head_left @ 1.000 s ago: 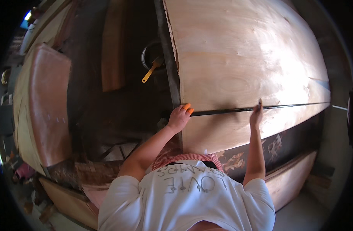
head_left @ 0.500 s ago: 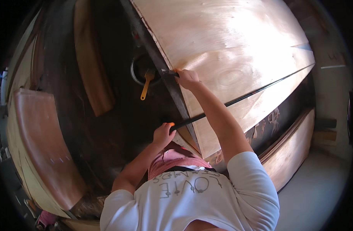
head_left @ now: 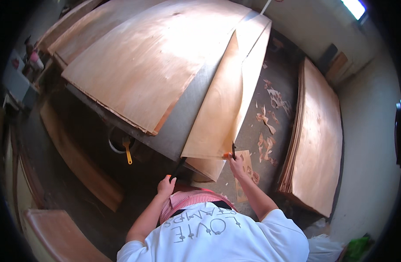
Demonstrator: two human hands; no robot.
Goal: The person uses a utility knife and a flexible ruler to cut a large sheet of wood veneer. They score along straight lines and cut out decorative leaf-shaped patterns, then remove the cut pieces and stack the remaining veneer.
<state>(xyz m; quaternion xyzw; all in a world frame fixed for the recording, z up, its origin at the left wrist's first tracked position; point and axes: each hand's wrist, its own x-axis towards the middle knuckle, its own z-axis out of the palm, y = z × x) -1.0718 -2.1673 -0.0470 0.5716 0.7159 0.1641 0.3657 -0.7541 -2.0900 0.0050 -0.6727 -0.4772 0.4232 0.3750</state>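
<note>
My left hand [head_left: 166,187] is closed round the near end of a long black bar [head_left: 178,167], with an orange bit by the fingers. The bar runs from there toward the folded wood sheet, which hides most of it. My right hand [head_left: 236,166] is closed on a black-and-orange utility knife [head_left: 233,150], at the near right corner of that sheet. This thin tan veneer strip [head_left: 216,105] lies lifted and folded over along the right of the stack. Left of it, a large veneer sheet [head_left: 139,65] lies on a grey surface [head_left: 174,115].
A tall stack of veneer [head_left: 316,135] stands at the right by the wall. Torn veneer scraps [head_left: 266,120] litter the floor between. A yellow-handled brush [head_left: 128,150] rests on a round container [head_left: 115,142] at left. Long boards [head_left: 74,157] lie further left.
My right hand has come from the sheet's left edge to the strip's near right corner, knife still held. The veneer strip is now separated and folded over. My view has turned right.
</note>
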